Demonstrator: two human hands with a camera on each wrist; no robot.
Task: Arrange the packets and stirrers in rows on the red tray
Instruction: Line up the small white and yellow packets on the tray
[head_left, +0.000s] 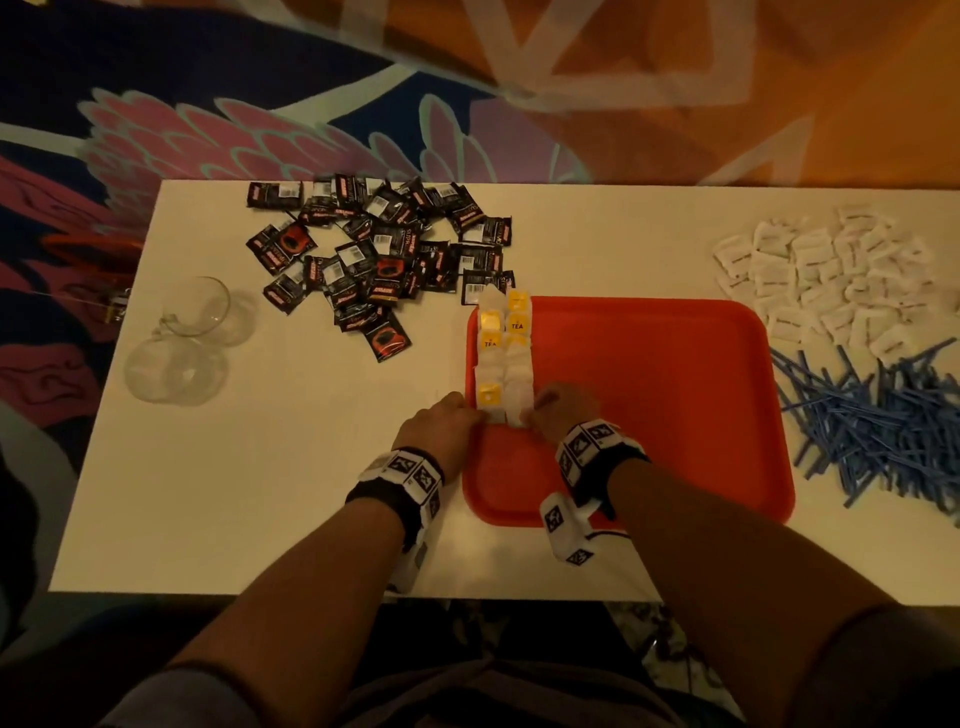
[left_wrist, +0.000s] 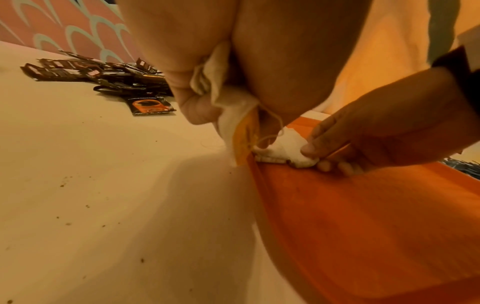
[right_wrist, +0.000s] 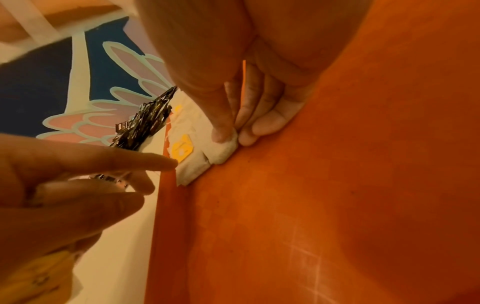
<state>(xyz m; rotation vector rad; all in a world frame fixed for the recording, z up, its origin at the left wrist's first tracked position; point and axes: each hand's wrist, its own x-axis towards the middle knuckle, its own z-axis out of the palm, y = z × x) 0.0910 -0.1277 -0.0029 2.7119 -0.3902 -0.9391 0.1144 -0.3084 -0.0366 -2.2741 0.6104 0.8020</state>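
Note:
The red tray (head_left: 649, 405) lies on the white table (head_left: 260, 493). Two short rows of white tea bags (head_left: 504, 358) with yellow tags run along its left side. My right hand (head_left: 540, 410) pinches the nearest tea bag (right_wrist: 226, 148) of the right row between thumb and fingers, down on the tray floor (right_wrist: 311, 205). At the tray's left rim my left hand (head_left: 475, 415) grips a crumpled tea bag (left_wrist: 218, 82) between thumb and fingers. Its index finger (right_wrist: 145, 162) touches the nearest bag (right_wrist: 192, 168) of the left row.
A pile of black packets (head_left: 379, 260) lies behind the tray's left corner. White packets (head_left: 831, 275) and a heap of blue stirrers (head_left: 883, 415) lie to the tray's right. Two clear glass cups (head_left: 187, 343) lie tipped over at the table's left.

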